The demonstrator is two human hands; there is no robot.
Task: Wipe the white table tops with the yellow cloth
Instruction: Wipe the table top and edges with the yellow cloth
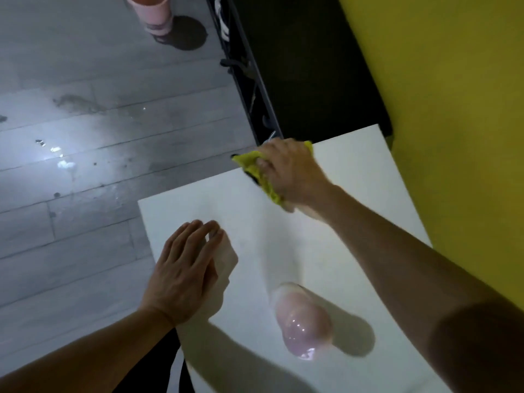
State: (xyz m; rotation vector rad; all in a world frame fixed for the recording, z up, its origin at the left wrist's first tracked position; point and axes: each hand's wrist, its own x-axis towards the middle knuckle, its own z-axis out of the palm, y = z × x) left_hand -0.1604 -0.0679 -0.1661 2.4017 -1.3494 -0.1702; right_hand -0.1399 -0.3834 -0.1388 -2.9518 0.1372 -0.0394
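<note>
A white table top [334, 236] fills the lower right of the head view. My right hand [289, 171] grips a bunched yellow cloth [252, 165] and presses it on the table's far left edge. The cloth sticks out past my fingers toward the floor side. My left hand [187, 268] lies flat on the near left part of the table, fingers straight and together, holding nothing.
A clear pinkish glass object [304, 321] stands on the table between my arms. A yellow wall [453, 109] runs along the right. A black rack [283, 66] stands beyond the table. Grey plank floor [85, 137] lies to the left, with a pink bucket [153, 12] at the top.
</note>
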